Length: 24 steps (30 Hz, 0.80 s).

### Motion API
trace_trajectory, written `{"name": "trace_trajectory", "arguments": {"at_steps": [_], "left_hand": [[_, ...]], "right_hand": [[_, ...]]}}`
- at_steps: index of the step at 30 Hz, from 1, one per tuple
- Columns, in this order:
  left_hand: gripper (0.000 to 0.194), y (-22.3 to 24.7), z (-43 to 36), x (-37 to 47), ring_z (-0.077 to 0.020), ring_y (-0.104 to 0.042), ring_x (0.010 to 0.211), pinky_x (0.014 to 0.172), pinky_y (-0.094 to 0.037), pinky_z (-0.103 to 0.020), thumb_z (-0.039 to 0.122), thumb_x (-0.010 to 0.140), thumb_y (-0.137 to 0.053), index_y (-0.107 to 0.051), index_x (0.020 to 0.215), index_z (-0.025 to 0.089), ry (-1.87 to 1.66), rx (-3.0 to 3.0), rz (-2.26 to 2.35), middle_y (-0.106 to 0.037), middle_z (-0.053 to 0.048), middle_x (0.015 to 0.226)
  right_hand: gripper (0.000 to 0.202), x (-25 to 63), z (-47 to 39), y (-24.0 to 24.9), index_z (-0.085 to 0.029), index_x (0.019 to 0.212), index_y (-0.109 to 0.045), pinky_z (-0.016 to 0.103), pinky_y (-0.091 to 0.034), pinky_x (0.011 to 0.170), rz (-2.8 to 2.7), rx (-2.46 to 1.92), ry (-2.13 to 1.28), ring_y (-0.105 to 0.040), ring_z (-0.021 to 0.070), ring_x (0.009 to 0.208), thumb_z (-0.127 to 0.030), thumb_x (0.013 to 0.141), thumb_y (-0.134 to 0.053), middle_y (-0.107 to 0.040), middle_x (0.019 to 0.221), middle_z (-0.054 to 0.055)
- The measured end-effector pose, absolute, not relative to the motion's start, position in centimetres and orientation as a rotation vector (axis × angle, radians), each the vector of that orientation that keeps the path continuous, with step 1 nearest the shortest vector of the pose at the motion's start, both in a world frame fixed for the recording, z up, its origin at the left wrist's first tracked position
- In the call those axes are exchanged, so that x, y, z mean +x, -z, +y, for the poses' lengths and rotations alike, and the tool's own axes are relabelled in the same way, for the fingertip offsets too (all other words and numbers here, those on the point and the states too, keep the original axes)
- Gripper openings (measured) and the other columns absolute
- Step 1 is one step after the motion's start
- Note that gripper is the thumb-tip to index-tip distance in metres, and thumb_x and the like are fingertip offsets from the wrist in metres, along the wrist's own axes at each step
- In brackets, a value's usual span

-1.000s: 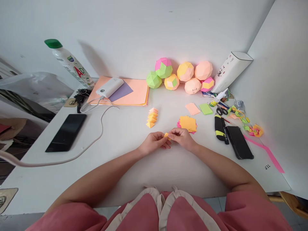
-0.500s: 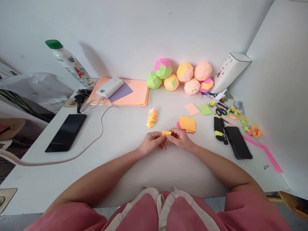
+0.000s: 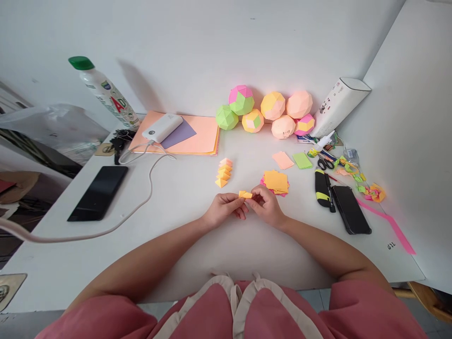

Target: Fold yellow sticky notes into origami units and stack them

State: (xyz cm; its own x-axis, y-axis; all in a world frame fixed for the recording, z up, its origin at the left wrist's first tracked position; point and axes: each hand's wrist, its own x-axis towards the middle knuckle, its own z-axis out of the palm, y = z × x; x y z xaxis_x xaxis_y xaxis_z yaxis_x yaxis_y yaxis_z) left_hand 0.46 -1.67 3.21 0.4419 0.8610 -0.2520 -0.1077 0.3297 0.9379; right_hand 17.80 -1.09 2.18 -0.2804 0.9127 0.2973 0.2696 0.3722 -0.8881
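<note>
Between my two hands is a small orange paper piece point(image 3: 245, 194), partly folded, its lower edge hidden by my thumbs. My left hand point(image 3: 225, 207) pinches its left end, and my right hand point(image 3: 265, 205) pinches the right end. Just behind my right hand lies a stack of orange paper squares point(image 3: 276, 181) on top of pink ones. A short row of folded paper units point(image 3: 223, 172), orange and peach, stands beyond my left hand. Farther back lie peach paper squares point(image 3: 283, 160) and green paper squares point(image 3: 302, 160).
Several faceted paper balls point(image 3: 272, 106) rest against the wall. At right lie scissors point(image 3: 325, 163), a glue bottle point(image 3: 320, 144), a utility knife point(image 3: 321, 187) and a phone point(image 3: 351, 209). Leftward are a black phone point(image 3: 98, 193), a cable point(image 3: 150, 181), a power bank point(image 3: 162, 127) and a spray bottle point(image 3: 109, 96).
The right end of the orange paper has been folded or turned, so a flap now shows on it. My right fingers have shifted slightly; my left hand stays in place.
</note>
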Motion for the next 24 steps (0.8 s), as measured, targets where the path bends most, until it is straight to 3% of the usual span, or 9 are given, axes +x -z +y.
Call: {"name": "trace_trajectory", "arguments": {"at_steps": [11,18,24], "left_hand": [[0.029,-3.0,-1.7,0.5,-0.0141,-0.061,0.055,0.058,-0.050,-0.028,0.040,0.077,-0.059,-0.067,0.081,0.013,-0.764,1.057,0.921,-0.067,-0.005,0.073],[0.028,-3.1,-1.7,0.7,-0.0133,-0.061,0.055,0.059,-0.050,-0.028,0.039,0.078,-0.058,-0.068,0.075,0.013,-0.773,1.065,0.936,-0.066,-0.006,0.073],[0.029,-2.7,-1.6,0.4,-0.0139,-0.062,0.057,0.060,-0.051,-0.028,0.040,0.078,-0.058,-0.068,0.077,0.013,-0.776,1.083,0.881,-0.067,-0.006,0.075]], "right_hand": [[0.017,18.4,-0.2,-2.3,-0.018,0.070,-0.049,0.026,-0.038,0.054,-1.962,-1.090,-0.825,-0.043,0.0122,0.060,-0.029,0.082,-0.053,-0.047,0.066,0.000],[0.025,18.5,0.0,-3.1,-0.018,0.068,-0.048,0.024,-0.036,0.050,-1.823,-1.324,-1.210,-0.041,0.0102,0.055,-0.039,0.076,-0.058,-0.047,0.063,-0.002],[0.029,19.0,0.3,-3.5,-0.018,0.078,-0.052,0.022,-0.035,0.048,-1.642,-1.332,-1.557,-0.044,0.0085,0.054,-0.044,0.072,-0.064,-0.053,0.066,-0.002]]}}
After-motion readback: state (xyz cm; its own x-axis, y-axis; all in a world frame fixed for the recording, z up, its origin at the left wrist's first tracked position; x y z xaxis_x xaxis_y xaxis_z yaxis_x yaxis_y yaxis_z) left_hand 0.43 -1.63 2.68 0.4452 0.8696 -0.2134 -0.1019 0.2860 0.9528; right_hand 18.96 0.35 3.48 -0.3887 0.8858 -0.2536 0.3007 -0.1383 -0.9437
